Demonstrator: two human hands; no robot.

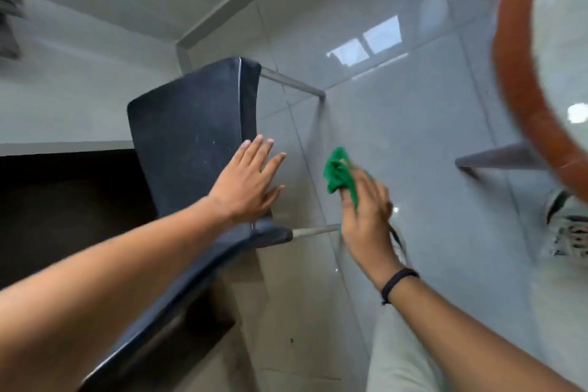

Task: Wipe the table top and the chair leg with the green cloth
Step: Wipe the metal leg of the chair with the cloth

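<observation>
A dark blue chair (191,134) stands on the grey tiled floor, seen from above. Its near metal leg (315,230) and far metal leg (292,81) stick out to the right. My left hand (251,181) lies flat with fingers spread on the seat's right edge. My right hand (366,210) grips the bunched green cloth (339,173) just above the near leg, and hides that leg's lower end. The round table's wooden rim (521,99) curves down the right side with its pale top (566,41) beyond.
A table leg (499,157) juts from under the rim at right. A patterned shoe (569,226) rests on the floor at the right edge. A dark cabinet (63,207) stands left of the chair. My trouser leg (401,356) is at the bottom.
</observation>
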